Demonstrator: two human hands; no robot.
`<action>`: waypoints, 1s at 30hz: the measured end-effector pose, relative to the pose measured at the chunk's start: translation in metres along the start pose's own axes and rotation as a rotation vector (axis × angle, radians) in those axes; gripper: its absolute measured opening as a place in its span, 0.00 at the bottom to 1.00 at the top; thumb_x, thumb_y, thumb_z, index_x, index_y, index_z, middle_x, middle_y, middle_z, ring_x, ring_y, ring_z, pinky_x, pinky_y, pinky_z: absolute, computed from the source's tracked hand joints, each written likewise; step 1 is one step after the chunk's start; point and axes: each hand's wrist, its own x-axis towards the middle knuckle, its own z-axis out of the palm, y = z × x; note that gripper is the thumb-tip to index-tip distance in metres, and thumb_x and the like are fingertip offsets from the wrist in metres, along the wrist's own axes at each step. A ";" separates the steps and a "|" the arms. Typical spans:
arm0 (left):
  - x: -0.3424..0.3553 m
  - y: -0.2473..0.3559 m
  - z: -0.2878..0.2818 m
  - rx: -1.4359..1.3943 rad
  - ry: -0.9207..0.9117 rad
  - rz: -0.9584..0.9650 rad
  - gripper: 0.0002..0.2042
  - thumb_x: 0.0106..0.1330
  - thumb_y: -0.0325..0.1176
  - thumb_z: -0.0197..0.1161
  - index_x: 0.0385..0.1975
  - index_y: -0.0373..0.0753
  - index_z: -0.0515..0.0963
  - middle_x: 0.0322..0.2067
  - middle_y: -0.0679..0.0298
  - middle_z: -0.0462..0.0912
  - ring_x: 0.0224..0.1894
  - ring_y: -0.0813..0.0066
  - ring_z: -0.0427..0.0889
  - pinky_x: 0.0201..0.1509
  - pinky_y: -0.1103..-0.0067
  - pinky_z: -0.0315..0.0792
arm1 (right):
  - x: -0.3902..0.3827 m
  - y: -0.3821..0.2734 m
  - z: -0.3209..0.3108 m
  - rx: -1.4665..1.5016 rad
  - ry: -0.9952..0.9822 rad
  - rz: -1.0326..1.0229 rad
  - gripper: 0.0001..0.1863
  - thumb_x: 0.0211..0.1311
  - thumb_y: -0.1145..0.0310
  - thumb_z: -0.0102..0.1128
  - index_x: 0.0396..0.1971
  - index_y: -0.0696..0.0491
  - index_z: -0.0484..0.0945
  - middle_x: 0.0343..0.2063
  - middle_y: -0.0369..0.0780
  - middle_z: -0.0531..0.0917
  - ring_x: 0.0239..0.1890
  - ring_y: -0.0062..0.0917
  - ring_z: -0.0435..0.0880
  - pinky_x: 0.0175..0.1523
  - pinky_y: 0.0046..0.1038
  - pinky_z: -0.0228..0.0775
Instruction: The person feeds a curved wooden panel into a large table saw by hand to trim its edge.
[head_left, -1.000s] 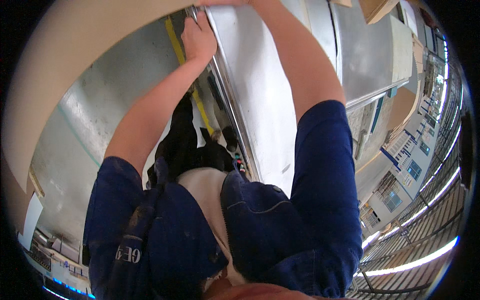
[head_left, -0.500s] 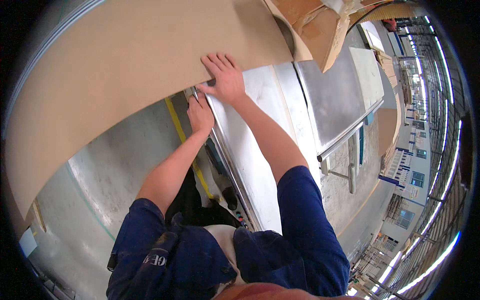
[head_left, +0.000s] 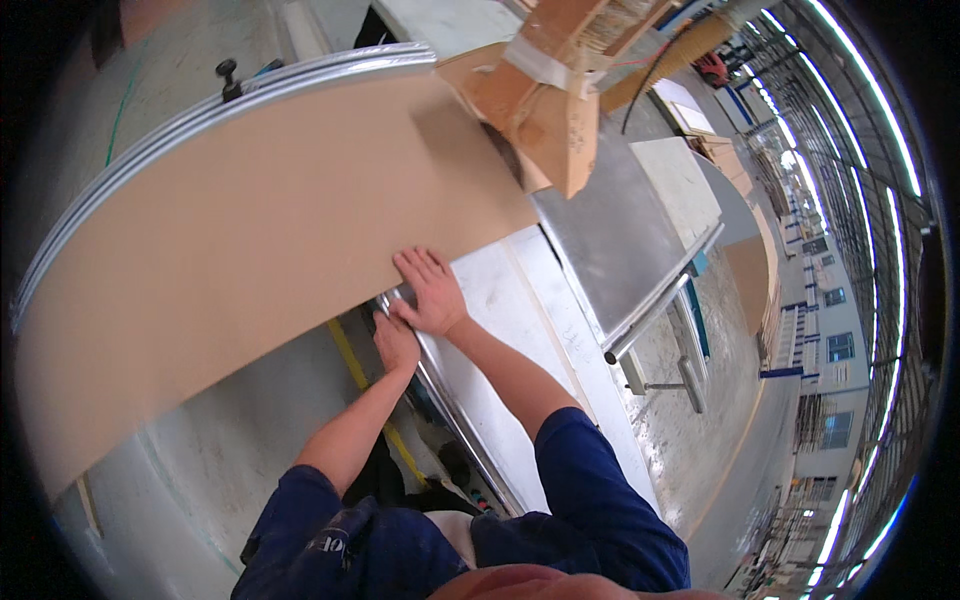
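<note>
A large brown board [head_left: 230, 220] spans the upper left, its near edge crossing a white worktable [head_left: 500, 310] with a silver tubular rail [head_left: 440, 400] along its left side. My right hand [head_left: 430, 290] lies with fingers spread on the board's near edge, thumb toward the rail. Just below it, my left hand [head_left: 395, 340] has curled fingers at the rail where that passes beneath the board; its fingertips are partly hidden, and what exactly they grip is unclear.
A silver profile [head_left: 140, 160] with a black knob [head_left: 228, 80] borders the board's far edge. Torn cardboard [head_left: 545, 120] stands at upper right beside a steel-topped table [head_left: 610, 250] with tubes [head_left: 640, 320]. A yellow floor stripe [head_left: 350, 355] runs beside my table.
My view has lifted, so hands and board appear lower and more of the far workshop shows. Since a second ago my right hand's spread fingers have come into view; both hands remain at the rail.
</note>
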 end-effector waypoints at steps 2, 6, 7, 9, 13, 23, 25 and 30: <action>-0.015 -0.004 0.000 0.039 -0.041 -0.053 0.19 0.79 0.43 0.48 0.43 0.28 0.69 0.43 0.30 0.80 0.50 0.26 0.77 0.53 0.46 0.69 | -0.019 -0.002 -0.004 -0.021 -0.022 0.013 0.43 0.59 0.47 0.61 0.71 0.56 0.66 0.69 0.49 0.71 0.73 0.46 0.65 0.80 0.46 0.48; -0.050 -0.020 0.005 0.069 -0.013 0.053 0.20 0.80 0.44 0.46 0.42 0.28 0.69 0.43 0.28 0.79 0.50 0.25 0.76 0.51 0.45 0.68 | -0.056 -0.013 -0.013 0.005 -0.045 0.014 0.45 0.57 0.47 0.60 0.72 0.55 0.63 0.69 0.48 0.71 0.73 0.44 0.65 0.80 0.46 0.46; -0.056 -0.032 0.008 0.063 -0.006 0.106 0.21 0.80 0.46 0.45 0.42 0.27 0.69 0.43 0.28 0.79 0.50 0.25 0.76 0.51 0.45 0.67 | -0.067 -0.013 -0.015 0.011 -0.038 0.001 0.45 0.57 0.47 0.60 0.72 0.56 0.63 0.69 0.49 0.71 0.73 0.44 0.65 0.80 0.46 0.46; -0.074 -0.045 0.013 0.060 -0.022 0.081 0.22 0.80 0.46 0.44 0.43 0.27 0.69 0.43 0.28 0.79 0.50 0.25 0.76 0.52 0.46 0.67 | -0.090 -0.012 -0.020 0.020 -0.020 -0.005 0.45 0.56 0.48 0.60 0.71 0.56 0.64 0.69 0.49 0.71 0.73 0.44 0.65 0.80 0.46 0.46; -0.104 -0.074 0.025 0.104 -0.091 0.167 0.25 0.81 0.50 0.43 0.47 0.27 0.71 0.46 0.32 0.78 0.51 0.29 0.76 0.53 0.49 0.68 | -0.138 -0.004 -0.020 0.070 0.036 -0.024 0.44 0.53 0.51 0.61 0.70 0.57 0.67 0.68 0.50 0.72 0.73 0.44 0.66 0.80 0.46 0.47; -0.214 -0.173 -0.090 -0.394 -0.431 -0.218 0.16 0.79 0.49 0.55 0.49 0.41 0.73 0.36 0.62 0.80 0.36 0.68 0.82 0.44 0.66 0.81 | -0.252 0.004 -0.023 0.141 0.096 -0.050 0.40 0.48 0.62 0.59 0.67 0.56 0.70 0.66 0.49 0.75 0.72 0.43 0.69 0.79 0.46 0.52; -0.225 -0.206 -0.163 -0.647 -0.234 -0.284 0.18 0.79 0.51 0.55 0.52 0.42 0.73 0.37 0.62 0.80 0.41 0.67 0.81 0.48 0.67 0.79 | -0.275 -0.007 -0.040 0.130 0.125 -0.027 0.37 0.53 0.60 0.61 0.66 0.55 0.72 0.64 0.48 0.76 0.68 0.42 0.72 0.77 0.46 0.55; -0.219 -0.252 -0.356 -0.996 0.356 -0.145 0.25 0.80 0.54 0.52 0.65 0.41 0.70 0.55 0.60 0.78 0.53 0.67 0.79 0.58 0.69 0.76 | -0.321 -0.024 -0.056 0.000 0.079 -0.002 0.40 0.56 0.47 0.68 0.66 0.52 0.73 0.65 0.43 0.77 0.69 0.37 0.72 0.77 0.43 0.55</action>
